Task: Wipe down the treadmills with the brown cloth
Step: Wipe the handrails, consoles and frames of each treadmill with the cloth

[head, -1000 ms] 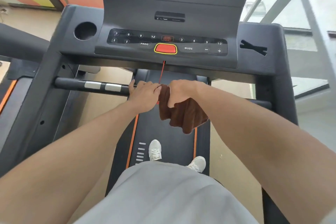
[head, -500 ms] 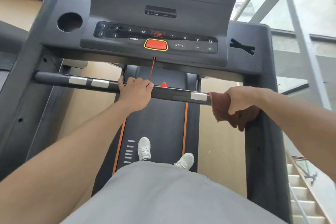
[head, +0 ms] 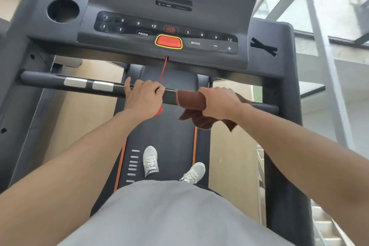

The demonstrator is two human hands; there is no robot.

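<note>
- My right hand (head: 219, 104) clenches the brown cloth (head: 191, 100) around the handlebar (head: 50, 82).
- My left hand (head: 142, 99) grasps the bare bar beside it.

Console (head: 265, 32): PROG, MODE, STOP/START, 3 6 9 12.

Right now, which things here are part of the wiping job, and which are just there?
In the job: brown cloth, wrapped round the handlebar; right hand gripping it; left hand on the bar.

Just there: red stop button, red safety cord, cup holder, white shoes.
</note>
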